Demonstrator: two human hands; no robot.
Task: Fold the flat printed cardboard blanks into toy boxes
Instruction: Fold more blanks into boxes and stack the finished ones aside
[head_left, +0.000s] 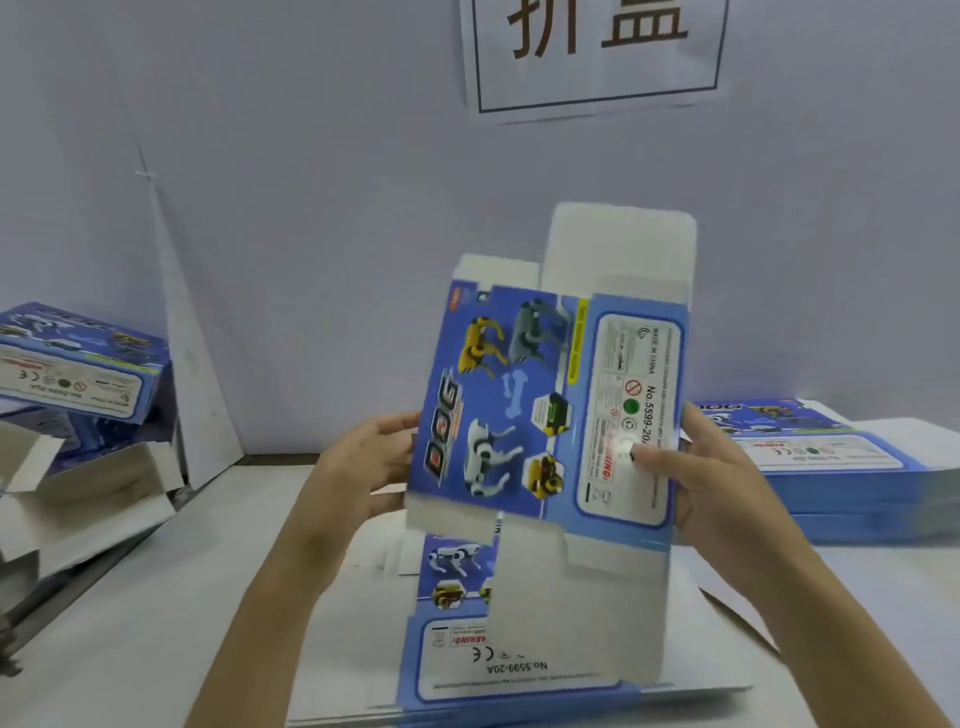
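I hold a blue printed cardboard blank (524, 405) with robot dog pictures upright above the table, its white flaps sticking out above and below. My left hand (369, 467) grips its left edge, fingers behind the panel. My right hand (711, 478) grips the right edge, with the thumb pressed on the white label panel. Below it, several flat blanks (467, 654) lie in a pile on the table near me.
A tall stack of flat blanks (852, 467) sits at the right. Folded boxes (78, 364) and open white-lined ones (78, 493) are heaped at the left. A white wall with a paper sign (592, 52) stands behind the white table (182, 597).
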